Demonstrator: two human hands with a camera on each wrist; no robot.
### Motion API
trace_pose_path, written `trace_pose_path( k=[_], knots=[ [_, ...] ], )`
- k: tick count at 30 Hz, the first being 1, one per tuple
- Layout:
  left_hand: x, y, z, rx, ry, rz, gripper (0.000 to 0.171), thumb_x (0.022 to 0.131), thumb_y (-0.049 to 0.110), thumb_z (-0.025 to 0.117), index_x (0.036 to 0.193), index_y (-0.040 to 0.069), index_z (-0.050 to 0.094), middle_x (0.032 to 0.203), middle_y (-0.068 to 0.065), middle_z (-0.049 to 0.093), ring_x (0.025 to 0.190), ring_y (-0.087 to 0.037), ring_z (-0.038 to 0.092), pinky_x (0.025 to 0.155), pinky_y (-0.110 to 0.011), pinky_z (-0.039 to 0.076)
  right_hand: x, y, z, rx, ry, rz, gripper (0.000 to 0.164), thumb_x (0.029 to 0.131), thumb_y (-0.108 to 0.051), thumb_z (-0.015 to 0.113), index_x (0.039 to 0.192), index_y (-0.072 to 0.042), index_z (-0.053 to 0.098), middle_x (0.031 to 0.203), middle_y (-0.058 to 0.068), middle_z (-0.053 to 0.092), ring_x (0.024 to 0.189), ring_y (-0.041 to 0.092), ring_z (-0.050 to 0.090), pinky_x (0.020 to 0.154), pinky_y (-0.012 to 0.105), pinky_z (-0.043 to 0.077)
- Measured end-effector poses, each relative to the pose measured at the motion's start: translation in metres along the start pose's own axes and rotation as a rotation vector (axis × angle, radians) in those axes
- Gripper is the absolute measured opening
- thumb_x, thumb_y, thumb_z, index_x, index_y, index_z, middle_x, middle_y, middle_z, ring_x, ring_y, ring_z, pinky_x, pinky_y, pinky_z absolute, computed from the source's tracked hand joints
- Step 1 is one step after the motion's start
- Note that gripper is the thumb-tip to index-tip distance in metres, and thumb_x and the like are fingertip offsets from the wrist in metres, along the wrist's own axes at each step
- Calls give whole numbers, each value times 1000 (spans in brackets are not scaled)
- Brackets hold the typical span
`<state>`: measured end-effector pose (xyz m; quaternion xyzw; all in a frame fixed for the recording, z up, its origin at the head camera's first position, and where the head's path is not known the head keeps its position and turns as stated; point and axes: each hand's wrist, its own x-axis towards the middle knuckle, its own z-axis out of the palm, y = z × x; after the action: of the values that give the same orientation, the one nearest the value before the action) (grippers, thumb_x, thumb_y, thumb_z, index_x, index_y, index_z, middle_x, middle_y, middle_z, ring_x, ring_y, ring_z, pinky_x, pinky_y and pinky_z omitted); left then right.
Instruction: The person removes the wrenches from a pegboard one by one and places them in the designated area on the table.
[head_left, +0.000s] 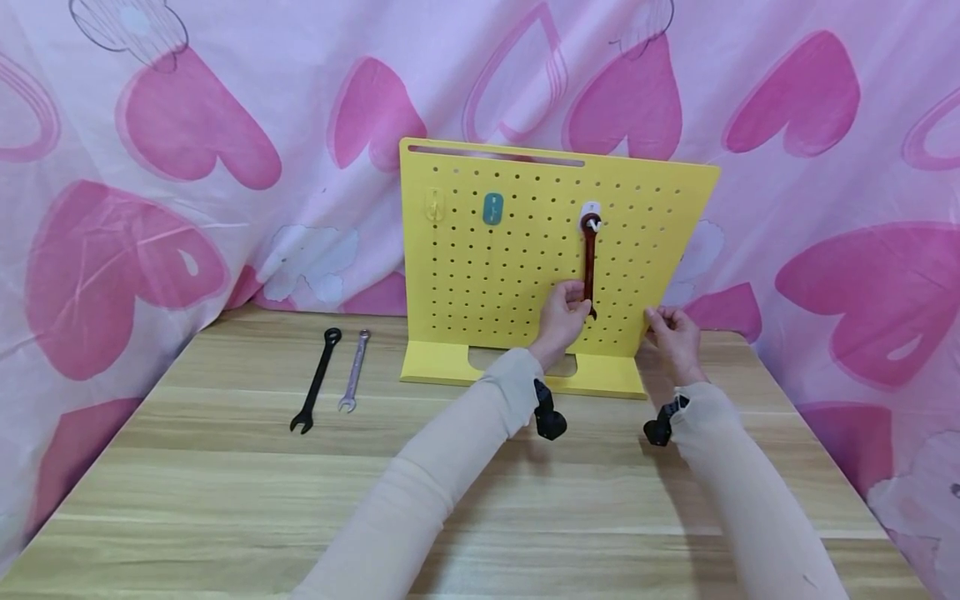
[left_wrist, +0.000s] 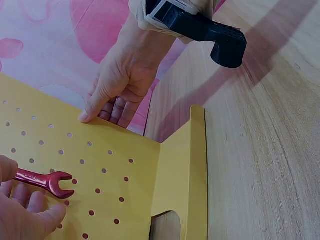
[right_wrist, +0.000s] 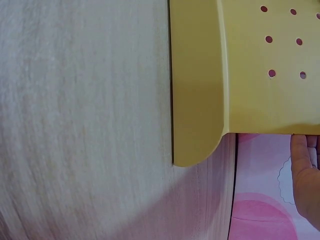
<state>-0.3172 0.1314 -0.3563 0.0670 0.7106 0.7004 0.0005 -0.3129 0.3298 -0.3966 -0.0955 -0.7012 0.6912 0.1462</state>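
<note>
A red combination wrench (head_left: 589,265) hangs by its ring end from a white hook (head_left: 591,213) on the yellow pegboard (head_left: 517,287). My left hand (head_left: 562,321) pinches the wrench's shaft near its lower end. In the left wrist view, the wrench's open jaw sticks out past the fingers of that hand (left_wrist: 25,212). At the board's right edge, my right hand (head_left: 677,337) grips the sheet, thumb on the front and the other fingers behind it. The right wrist view catches only part of this hand (right_wrist: 306,175) at the edge.
A black wrench (head_left: 318,379) and a smaller silver wrench (head_left: 355,372) lie on the wooden table (head_left: 247,500) left of the board. Yellow (head_left: 434,204) and green (head_left: 492,209) hooks sit on the board's upper left. Behind hangs a pink heart-patterned cloth (head_left: 300,100).
</note>
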Motion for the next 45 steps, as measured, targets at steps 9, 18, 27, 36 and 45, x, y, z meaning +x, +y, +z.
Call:
trace_pose_path(
  k=[9,18,27,36,45],
  knots=[
    [0,-2,-2,-63,38,13,29,89,3,60,117,7,55,110,-8,62,100,-21,61,83,-26,52,4,4,-2,-28,8,9,16,92,-21,59,93,-7,53,92,1,52,81,6,59,76,15,53],
    [-2,-3,-9,-60,50,65,28,88,-1,60,116,5,57,106,-10,64,94,-20,62,77,-20,53,3,3,-1,-16,-3,3,17,93,-18,57,96,-3,51,92,2,52,80,5,59,77,16,53],
    [-3,-4,-15,-3,61,97,23,89,3,62,111,9,61,101,-8,66,92,-18,63,77,-21,53,3,3,-3,-12,-17,6,17,93,-18,57,96,-3,51,95,3,52,83,6,59,80,18,53],
    [-4,-3,-22,0,-4,125,23,89,3,61,112,6,61,104,-11,67,93,-19,64,77,-20,53,4,3,-2,-65,14,17,17,91,-25,60,93,-10,53,95,3,53,84,6,59,85,21,52],
    [-5,-5,-25,4,-30,147,22,89,4,63,111,7,62,102,-10,67,88,-16,63,74,-19,53,4,2,-2,-29,30,26,17,91,-22,60,95,-7,52,91,-1,51,84,5,58,81,17,53]
  ],
)
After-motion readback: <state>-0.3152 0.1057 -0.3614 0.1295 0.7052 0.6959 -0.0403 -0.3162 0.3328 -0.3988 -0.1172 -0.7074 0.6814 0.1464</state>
